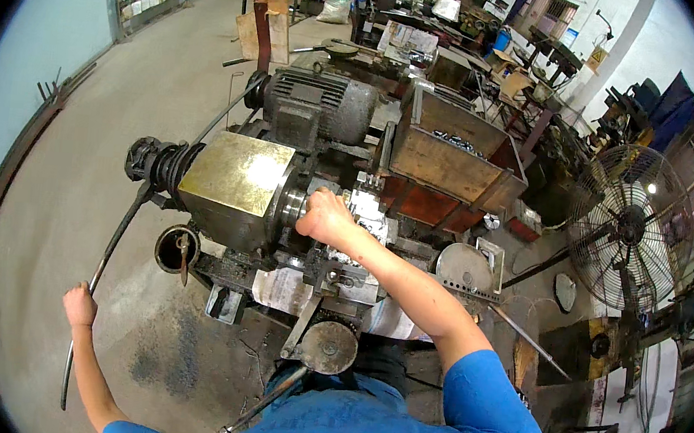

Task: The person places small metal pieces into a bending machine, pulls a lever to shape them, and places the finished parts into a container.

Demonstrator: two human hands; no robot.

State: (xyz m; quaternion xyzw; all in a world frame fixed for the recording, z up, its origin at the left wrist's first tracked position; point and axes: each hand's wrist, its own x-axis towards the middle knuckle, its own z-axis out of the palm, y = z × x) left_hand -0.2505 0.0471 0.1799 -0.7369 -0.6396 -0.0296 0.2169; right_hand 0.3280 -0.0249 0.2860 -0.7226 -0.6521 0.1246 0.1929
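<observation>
My left hand is wrapped round a long dark lever, which runs up to the belt pulley at the left end of a lathe. My right hand is closed at the round metal spindle nose, right of the box-shaped headstock. Whatever lies inside its fingers is hidden. Below that hand sits the metal tool slide. A round metal disc hangs in front of my body at the lathe's near side.
Behind the headstock stands a finned electric motor. A rusty metal bin holds small shiny parts. A caged fan stands at the right. Beside the lathe is a round pot. Dark shavings lie on the floor.
</observation>
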